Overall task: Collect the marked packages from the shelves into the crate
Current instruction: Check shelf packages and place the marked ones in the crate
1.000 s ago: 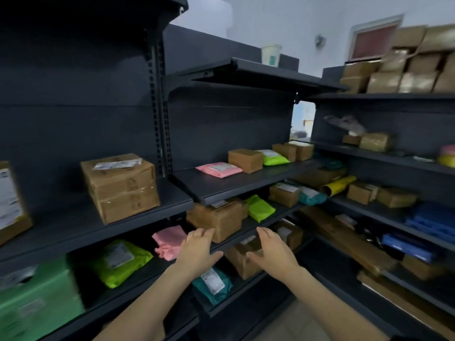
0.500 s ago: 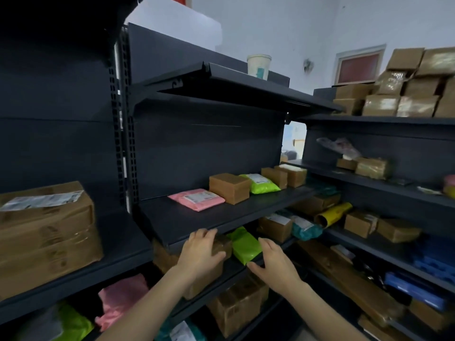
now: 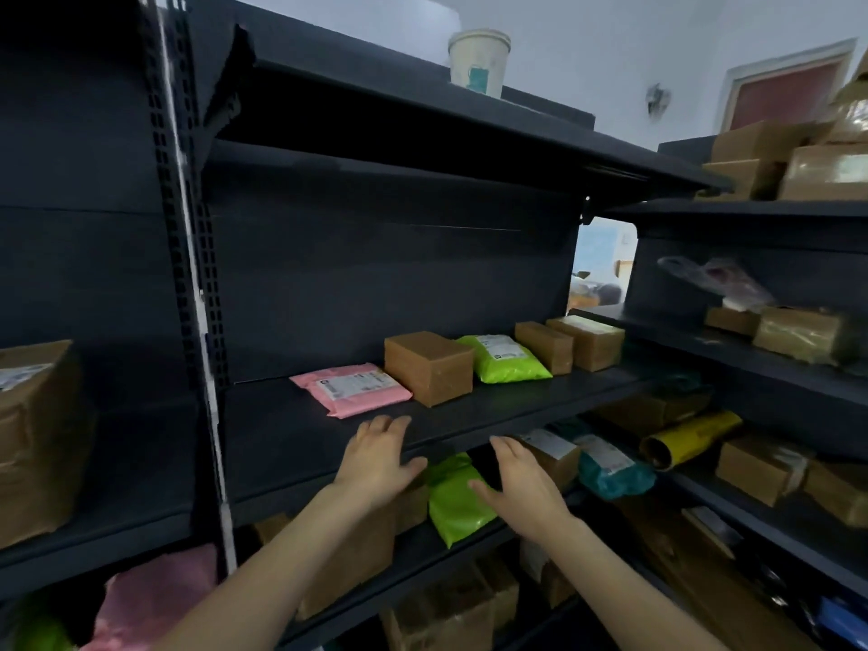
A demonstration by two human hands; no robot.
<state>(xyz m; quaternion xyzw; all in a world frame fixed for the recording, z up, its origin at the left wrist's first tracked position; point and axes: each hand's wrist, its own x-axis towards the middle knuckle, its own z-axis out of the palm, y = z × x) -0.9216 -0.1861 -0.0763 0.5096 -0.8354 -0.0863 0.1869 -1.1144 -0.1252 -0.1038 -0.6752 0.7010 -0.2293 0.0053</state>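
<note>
On the dark middle shelf (image 3: 291, 444) lie a pink mailer bag (image 3: 350, 389), a brown box (image 3: 428, 367), a lime-green bag (image 3: 502, 358) and two more brown boxes (image 3: 570, 343). My left hand (image 3: 375, 458) reaches out with straight fingers at the shelf's front edge, just below the pink mailer, holding nothing. My right hand (image 3: 521, 486) is stretched out open over a second green bag (image 3: 453, 500) on the shelf below. No crate is in view.
A paper cup (image 3: 479, 61) stands on the top shelf. A large brown box (image 3: 37, 439) sits in the left bay. The right-hand shelving holds a teal bag (image 3: 610, 467), a yellow roll (image 3: 690, 436) and several cardboard boxes. Pink and green bags lie at lower left.
The view has risen and moved closer to the middle shelf. Both hands have lifted from the lower shelves up to the middle shelf's front edge, still holding nothing.
</note>
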